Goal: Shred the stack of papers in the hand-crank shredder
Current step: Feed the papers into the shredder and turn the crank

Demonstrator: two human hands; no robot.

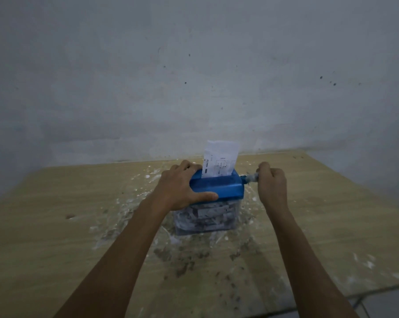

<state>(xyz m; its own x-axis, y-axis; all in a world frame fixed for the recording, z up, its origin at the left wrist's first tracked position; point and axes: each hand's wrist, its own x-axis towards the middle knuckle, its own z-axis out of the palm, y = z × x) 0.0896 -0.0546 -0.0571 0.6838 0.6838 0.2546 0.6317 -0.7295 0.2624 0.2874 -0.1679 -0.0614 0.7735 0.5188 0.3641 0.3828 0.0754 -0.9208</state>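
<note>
Bracing the hand-crank shredder (216,188) on the counter (56,214), my left hand (182,187) clamps its blue lid so cranking won't tip it. My right hand (271,184) keeps a closed grip on the crank handle (251,178), while one printed sheet (220,158) stands upright in the slot, feeding down toward the strip-packed clear bin (205,218).

Shredder top (226,188), under the left hand's (180,187) grip: blue plastic, smooth, slight sheen. Bin (207,218) below that grip: clear plastic. Sheet (220,158) beside the fingers: thin matt white paper. Table (56,214) around: pale wood-grain, matt, flecked and scuffed.
</note>
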